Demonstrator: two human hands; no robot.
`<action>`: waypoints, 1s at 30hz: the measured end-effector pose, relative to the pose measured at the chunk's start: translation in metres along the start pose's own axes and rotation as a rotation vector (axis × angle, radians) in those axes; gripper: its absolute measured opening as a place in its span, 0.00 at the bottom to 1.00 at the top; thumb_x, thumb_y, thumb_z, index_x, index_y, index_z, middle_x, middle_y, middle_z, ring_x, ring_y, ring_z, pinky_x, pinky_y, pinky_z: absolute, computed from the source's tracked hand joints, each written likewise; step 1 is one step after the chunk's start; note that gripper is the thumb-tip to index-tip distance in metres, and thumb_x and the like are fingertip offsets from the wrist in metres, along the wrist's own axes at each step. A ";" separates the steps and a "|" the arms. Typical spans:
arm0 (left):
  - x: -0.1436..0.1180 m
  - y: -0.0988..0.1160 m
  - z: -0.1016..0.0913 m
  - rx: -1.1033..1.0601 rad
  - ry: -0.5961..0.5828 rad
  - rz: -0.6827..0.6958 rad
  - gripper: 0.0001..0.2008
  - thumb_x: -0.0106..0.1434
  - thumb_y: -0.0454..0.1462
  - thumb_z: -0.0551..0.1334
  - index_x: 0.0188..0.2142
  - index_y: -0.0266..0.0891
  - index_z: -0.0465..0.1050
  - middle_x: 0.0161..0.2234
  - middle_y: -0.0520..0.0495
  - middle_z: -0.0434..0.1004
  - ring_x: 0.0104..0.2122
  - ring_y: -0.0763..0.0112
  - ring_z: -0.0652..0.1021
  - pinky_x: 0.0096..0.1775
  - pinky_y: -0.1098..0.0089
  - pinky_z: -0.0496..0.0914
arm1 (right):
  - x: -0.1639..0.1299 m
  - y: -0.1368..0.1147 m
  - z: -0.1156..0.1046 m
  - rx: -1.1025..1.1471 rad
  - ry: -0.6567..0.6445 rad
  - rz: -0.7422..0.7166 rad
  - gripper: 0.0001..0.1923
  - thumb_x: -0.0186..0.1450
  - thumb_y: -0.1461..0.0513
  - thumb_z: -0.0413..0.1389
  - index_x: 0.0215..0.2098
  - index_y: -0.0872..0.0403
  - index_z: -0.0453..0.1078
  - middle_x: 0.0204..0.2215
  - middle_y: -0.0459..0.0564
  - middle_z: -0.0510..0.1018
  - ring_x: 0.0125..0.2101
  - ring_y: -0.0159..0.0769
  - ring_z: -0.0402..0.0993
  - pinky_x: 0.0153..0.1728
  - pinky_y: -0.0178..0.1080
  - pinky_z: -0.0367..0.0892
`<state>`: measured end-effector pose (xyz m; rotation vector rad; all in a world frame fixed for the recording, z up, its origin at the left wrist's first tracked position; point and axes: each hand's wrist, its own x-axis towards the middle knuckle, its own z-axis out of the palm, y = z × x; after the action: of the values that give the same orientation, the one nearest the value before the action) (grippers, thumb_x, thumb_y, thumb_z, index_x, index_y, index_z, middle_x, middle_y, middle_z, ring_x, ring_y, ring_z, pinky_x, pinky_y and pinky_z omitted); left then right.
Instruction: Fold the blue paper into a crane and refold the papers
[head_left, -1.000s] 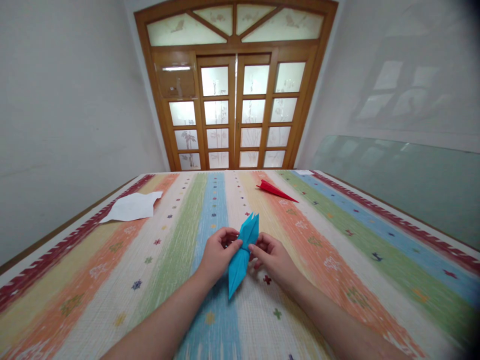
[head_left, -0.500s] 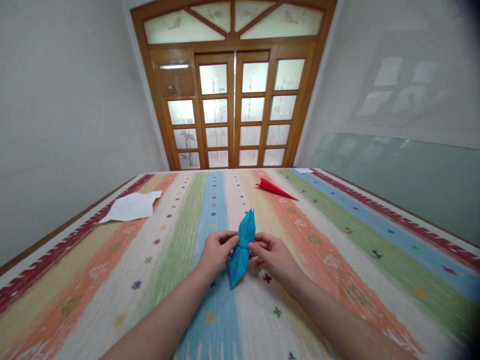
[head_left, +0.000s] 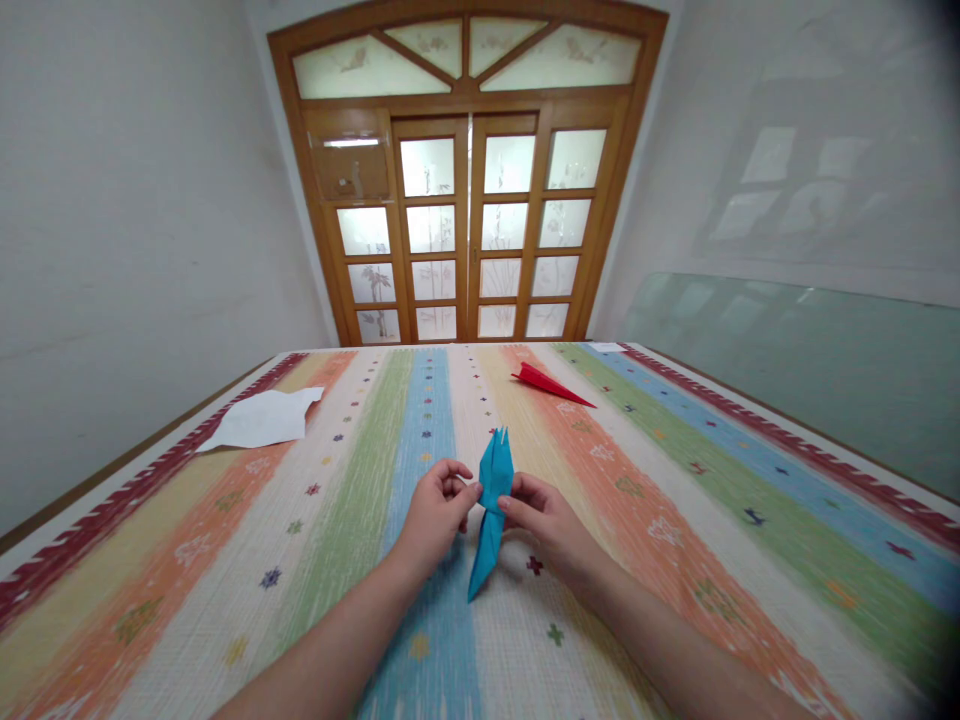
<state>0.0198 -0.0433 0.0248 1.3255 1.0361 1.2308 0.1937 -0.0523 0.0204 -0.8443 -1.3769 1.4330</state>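
A blue folded paper (head_left: 495, 475), narrow and pointed at both ends with a pinched waist, stands tilted above the cloth between my hands. Its upper end splits into several small points, while the lower part tapers toward me. My right hand (head_left: 534, 505) is closed on its right side near the waist, thumb in front. From the left, my left hand (head_left: 442, 505) has curled fingers, its thumb tip against the paper's left edge just above the waist. The fingertips behind the paper are hidden.
A red folded paper (head_left: 551, 383) lies beyond my right hand. White paper (head_left: 262, 418) lies at the left, and another white piece (head_left: 606, 347) is at the far right. A striped tablecloth (head_left: 360, 500) covers the table; walls flank it, with wooden glazed doors (head_left: 469, 220) behind.
The blue paper's lower part has swung slightly right and turned more edge-on, with a bend now at the waist. Its upper points have spread apart a little. Both hands remain beside it.
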 end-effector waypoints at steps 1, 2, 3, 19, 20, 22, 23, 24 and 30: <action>-0.001 0.001 0.001 -0.006 -0.004 -0.004 0.12 0.59 0.43 0.65 0.34 0.39 0.65 0.19 0.59 0.63 0.15 0.78 0.66 0.19 0.76 0.61 | -0.001 -0.001 0.002 0.035 -0.027 0.004 0.10 0.62 0.56 0.61 0.36 0.54 0.71 0.33 0.49 0.76 0.32 0.35 0.74 0.36 0.39 0.71; -0.003 0.003 0.002 -0.005 -0.011 -0.007 0.12 0.58 0.43 0.65 0.32 0.39 0.64 0.19 0.58 0.64 0.15 0.78 0.66 0.18 0.76 0.62 | -0.002 -0.002 0.003 0.069 -0.055 0.011 0.11 0.63 0.56 0.61 0.38 0.54 0.70 0.34 0.49 0.76 0.32 0.36 0.75 0.37 0.41 0.71; -0.004 0.004 0.003 0.001 -0.019 -0.007 0.12 0.58 0.42 0.64 0.31 0.39 0.63 0.20 0.58 0.65 0.15 0.78 0.67 0.18 0.76 0.63 | -0.002 -0.003 0.004 0.097 -0.080 0.021 0.11 0.63 0.56 0.61 0.40 0.54 0.70 0.34 0.49 0.77 0.33 0.37 0.75 0.38 0.42 0.72; -0.008 0.008 0.008 -0.039 -0.128 -0.061 0.18 0.59 0.46 0.64 0.43 0.36 0.68 0.32 0.45 0.75 0.32 0.66 0.77 0.25 0.73 0.70 | 0.002 -0.001 0.000 -0.182 0.046 -0.053 0.15 0.65 0.51 0.58 0.31 0.55 0.69 0.27 0.45 0.72 0.28 0.32 0.67 0.31 0.35 0.63; -0.008 0.008 0.008 -0.052 -0.134 -0.063 0.19 0.58 0.46 0.65 0.44 0.36 0.67 0.33 0.45 0.75 0.32 0.67 0.77 0.26 0.73 0.70 | 0.001 -0.002 0.001 -0.207 0.046 -0.052 0.16 0.66 0.50 0.56 0.31 0.55 0.70 0.26 0.45 0.72 0.28 0.33 0.67 0.31 0.35 0.63; -0.007 0.007 0.007 -0.069 -0.141 -0.071 0.21 0.57 0.46 0.67 0.44 0.36 0.67 0.33 0.45 0.76 0.29 0.68 0.77 0.26 0.73 0.69 | -0.001 -0.005 0.002 -0.278 0.059 -0.062 0.16 0.67 0.51 0.55 0.31 0.55 0.73 0.26 0.46 0.72 0.28 0.34 0.68 0.30 0.36 0.63; -0.007 0.006 0.006 -0.071 -0.140 -0.079 0.21 0.56 0.46 0.67 0.43 0.36 0.67 0.32 0.45 0.76 0.28 0.69 0.77 0.26 0.73 0.68 | -0.002 -0.007 0.003 -0.317 0.065 -0.075 0.16 0.66 0.51 0.55 0.31 0.54 0.74 0.27 0.47 0.73 0.29 0.35 0.69 0.31 0.36 0.64; -0.006 0.005 0.006 -0.073 -0.131 -0.091 0.21 0.55 0.46 0.68 0.43 0.36 0.68 0.31 0.46 0.76 0.27 0.70 0.76 0.26 0.73 0.67 | -0.002 -0.008 0.004 -0.354 0.067 -0.090 0.15 0.66 0.52 0.55 0.32 0.54 0.75 0.29 0.49 0.74 0.31 0.36 0.70 0.31 0.37 0.65; -0.001 0.002 0.001 -0.142 -0.050 -0.165 0.23 0.55 0.46 0.68 0.45 0.36 0.69 0.27 0.48 0.76 0.24 0.72 0.75 0.27 0.73 0.67 | -0.003 -0.010 0.002 -0.420 0.106 -0.155 0.11 0.63 0.54 0.58 0.37 0.50 0.78 0.36 0.51 0.73 0.36 0.38 0.71 0.32 0.36 0.68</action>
<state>0.0211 -0.0447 0.0264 1.1330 0.9837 1.1209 0.1941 -0.0565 0.0302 -1.0366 -1.6504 0.9794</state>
